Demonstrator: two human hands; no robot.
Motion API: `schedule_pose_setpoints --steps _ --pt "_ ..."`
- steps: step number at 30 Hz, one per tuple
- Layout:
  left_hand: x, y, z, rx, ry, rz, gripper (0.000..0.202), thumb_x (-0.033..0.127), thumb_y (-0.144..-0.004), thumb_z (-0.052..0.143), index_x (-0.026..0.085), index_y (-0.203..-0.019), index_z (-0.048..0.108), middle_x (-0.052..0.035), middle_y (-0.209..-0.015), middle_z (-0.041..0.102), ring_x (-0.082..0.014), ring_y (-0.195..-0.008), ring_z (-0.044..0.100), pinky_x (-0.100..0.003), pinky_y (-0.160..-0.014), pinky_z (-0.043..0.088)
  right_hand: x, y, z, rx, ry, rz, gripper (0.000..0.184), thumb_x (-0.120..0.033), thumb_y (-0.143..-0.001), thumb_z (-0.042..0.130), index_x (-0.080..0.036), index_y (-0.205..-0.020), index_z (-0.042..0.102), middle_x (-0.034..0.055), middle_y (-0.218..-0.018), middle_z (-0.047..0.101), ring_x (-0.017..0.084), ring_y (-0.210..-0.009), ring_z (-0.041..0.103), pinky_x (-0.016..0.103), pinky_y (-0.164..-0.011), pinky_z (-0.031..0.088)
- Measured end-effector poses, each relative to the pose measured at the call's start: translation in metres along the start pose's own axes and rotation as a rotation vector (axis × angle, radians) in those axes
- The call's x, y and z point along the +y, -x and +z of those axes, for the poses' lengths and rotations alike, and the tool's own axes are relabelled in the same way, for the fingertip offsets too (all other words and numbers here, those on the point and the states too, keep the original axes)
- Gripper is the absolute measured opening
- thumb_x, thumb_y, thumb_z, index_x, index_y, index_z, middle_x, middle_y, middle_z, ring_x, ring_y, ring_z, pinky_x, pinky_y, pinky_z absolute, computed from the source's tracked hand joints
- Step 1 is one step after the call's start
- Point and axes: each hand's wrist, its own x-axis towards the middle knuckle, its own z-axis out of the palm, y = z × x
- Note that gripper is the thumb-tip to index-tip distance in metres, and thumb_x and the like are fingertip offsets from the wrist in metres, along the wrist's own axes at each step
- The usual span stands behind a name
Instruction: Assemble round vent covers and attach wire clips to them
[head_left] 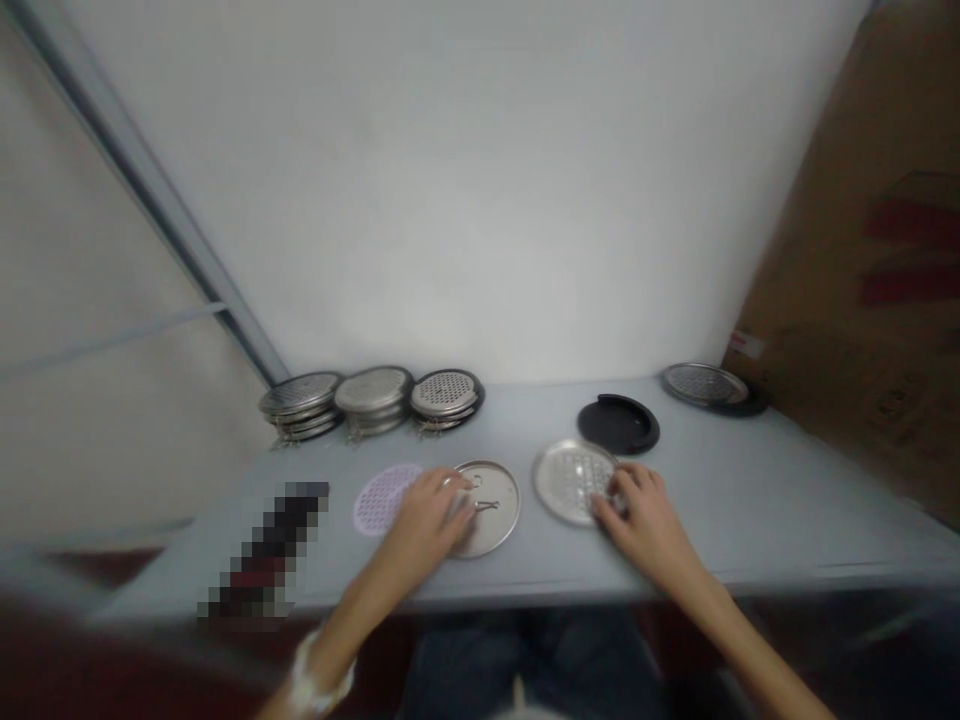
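Left grip (pixel 427 525) curled over a round steel disc (pixel 501 510) with a wire loop on top, right grip (pixel 645 510) half-closed at the edge of a perforated steel disc (pixel 568 480); whether either grip is actually closed on its disc, impossible to tell from this view. Main risk: thin, smooth metal skating across the desk (pixel 750 480) or slipping from light fingertip contact. Lilac perforated mat (pixel 382 498) just left of the left grip, black round lid (pixel 619 422) just beyond the right grip, and stacked strainers (pixel 373 390) farther ahead, all exposed to a careless sideways sweep or overreach.
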Motion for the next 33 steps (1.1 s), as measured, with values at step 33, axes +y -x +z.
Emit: schedule_pose_setpoints --steps 33 --pt "0.008 -0.019 0.003 -0.266 0.19 -0.1 0.005 0.019 -0.083 0.059 0.019 -0.085 0.064 -0.0077 -0.096 0.067 -0.0244 -0.094 0.063 -0.036 -0.088 0.048 0.008 0.002 0.01 -0.012 0.024 -0.013 0.026 -0.021 -0.094 0.048 -0.015 -0.115 0.062 0.0169 -0.121 0.061 0.032 -0.116 0.055 0.049 -0.101 0.048"
